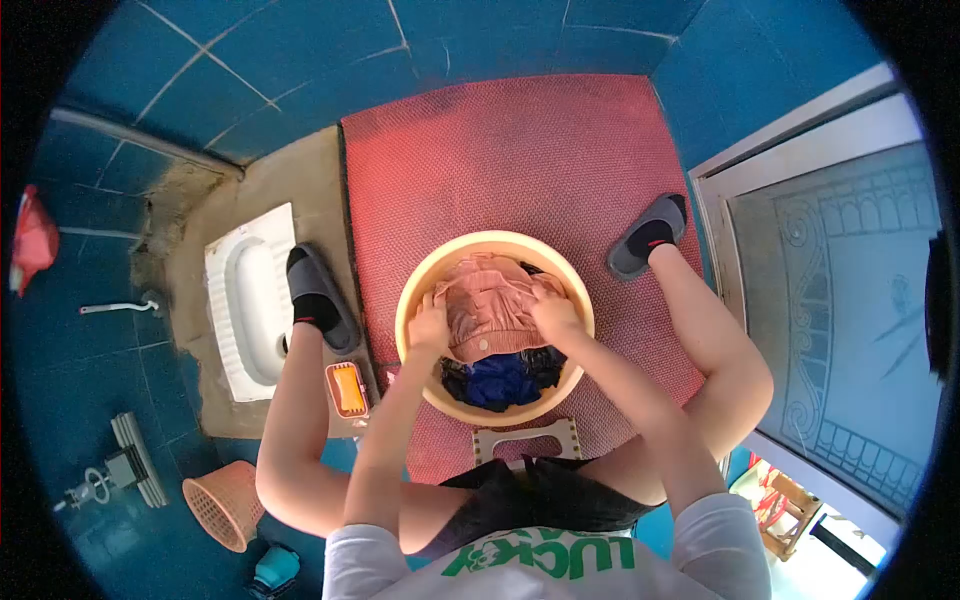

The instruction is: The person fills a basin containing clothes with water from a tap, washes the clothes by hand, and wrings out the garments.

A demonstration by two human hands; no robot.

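A round cream-yellow basin stands on the mat between my legs, with wet-looking clothes inside. On top lies a pink garment with a gathered waistband and a button near its lower edge. My left hand grips its left side, fingers curled into the cloth. At the opposite side, my right hand has its fingers closed on the same garment. Below it, dark blue cloth and black cloth fill the near part of the basin. Some fingertips are hidden in the folds.
A red textured mat covers the floor. To the left are a squat toilet, an orange soap bar in a dish, and a pink basket. A low stool sits behind the basin. A glazed door stands right.
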